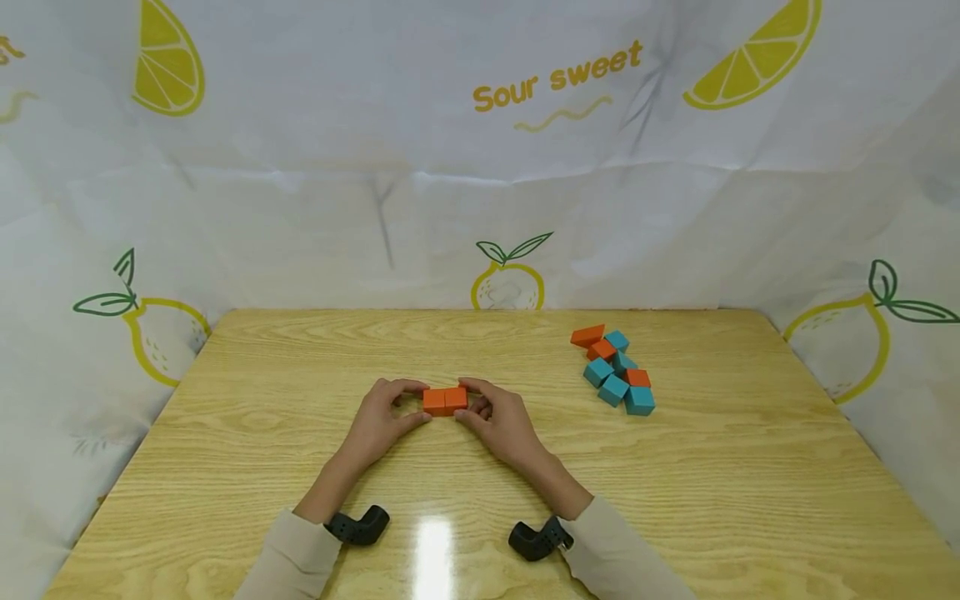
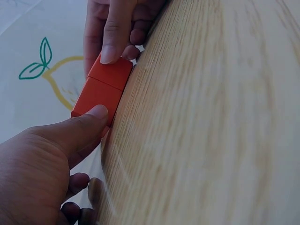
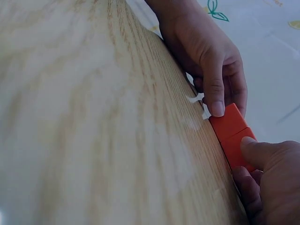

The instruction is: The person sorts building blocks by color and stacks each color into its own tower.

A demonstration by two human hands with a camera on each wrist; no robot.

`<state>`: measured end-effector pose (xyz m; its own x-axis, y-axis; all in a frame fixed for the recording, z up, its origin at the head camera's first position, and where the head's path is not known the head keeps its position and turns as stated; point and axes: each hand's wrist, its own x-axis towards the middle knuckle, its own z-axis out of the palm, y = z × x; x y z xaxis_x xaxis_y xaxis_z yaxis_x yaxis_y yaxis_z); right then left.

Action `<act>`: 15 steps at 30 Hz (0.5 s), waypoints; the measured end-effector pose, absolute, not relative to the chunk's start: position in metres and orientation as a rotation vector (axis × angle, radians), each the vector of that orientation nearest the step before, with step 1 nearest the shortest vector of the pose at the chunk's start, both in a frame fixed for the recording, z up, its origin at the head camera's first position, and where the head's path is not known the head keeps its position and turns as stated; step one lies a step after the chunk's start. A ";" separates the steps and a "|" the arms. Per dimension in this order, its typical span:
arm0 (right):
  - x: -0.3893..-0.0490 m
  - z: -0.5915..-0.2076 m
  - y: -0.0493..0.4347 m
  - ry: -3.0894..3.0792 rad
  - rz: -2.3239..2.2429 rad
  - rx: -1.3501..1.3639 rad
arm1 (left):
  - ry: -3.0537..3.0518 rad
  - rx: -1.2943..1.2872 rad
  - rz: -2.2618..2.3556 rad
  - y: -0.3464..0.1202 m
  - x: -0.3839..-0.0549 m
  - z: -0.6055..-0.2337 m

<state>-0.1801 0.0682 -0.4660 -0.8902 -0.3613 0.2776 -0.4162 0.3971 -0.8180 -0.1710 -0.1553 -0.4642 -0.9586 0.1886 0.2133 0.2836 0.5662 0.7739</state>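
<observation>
Two orange blocks stand side by side on the wooden table, their faces meeting at a thin seam. My left hand pinches the left orange block between thumb and fingers. On the other side, my right hand pinches the right orange block the same way. In the left wrist view the left thumb lies on the near orange block, and the right thumb presses the far one. The right wrist view shows both hands at opposite ends of the pair, close down on the tabletop.
Right of the hands lies a loose cluster of orange and blue blocks, among them a blue block in front and an orange wedge-like block at the back. A white lemon-print cloth hangs behind the wooden table.
</observation>
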 end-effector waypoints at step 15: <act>-0.180 -0.448 0.082 -2.450 1.778 0.496 | -2.668 -0.407 -1.348 -0.155 -0.171 -0.464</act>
